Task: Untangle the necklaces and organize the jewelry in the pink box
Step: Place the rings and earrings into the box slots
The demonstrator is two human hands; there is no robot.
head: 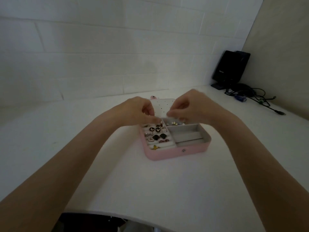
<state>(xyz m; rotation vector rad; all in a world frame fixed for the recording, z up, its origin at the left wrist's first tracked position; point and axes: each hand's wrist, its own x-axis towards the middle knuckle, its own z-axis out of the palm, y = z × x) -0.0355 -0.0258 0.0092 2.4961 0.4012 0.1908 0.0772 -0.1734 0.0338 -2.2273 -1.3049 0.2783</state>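
Nearest the camera, two bare forearms reach out over the white tabletop (50,139), converging on the open pink rectangular jewelry box (177,152) sitting mid-table. The box lies turned slightly, its long axis running left to right with the right end swung a little farther away, and the snap-button front wall faces the person. Inside, on the left, white ring-roll rows (158,141) carry small pieces: two round black studs with white butterflies, two black diamond-shaped pieces, one white heart-shaped piece, a gold piece in the nearest row, plus a few small reddish bits too blurred to count. On the right sit two grey compartments (187,134) showing bare lining, and behind them a far compartment holding a cluster of small gold and silver jewelry (175,123), count unclear. Over that far edge, the left hand (138,109) and the right hand (190,106) meet, fingers curled and tips pinched together above the box; what they pinch is too blurred to tell. Behind the hands stands the white perforated earring panel (161,106) of the lid, upright. Farther off, in the right corner, one black device on a stand (230,67) with tangled black cables (254,96) sits against the white brick wall (100,56).
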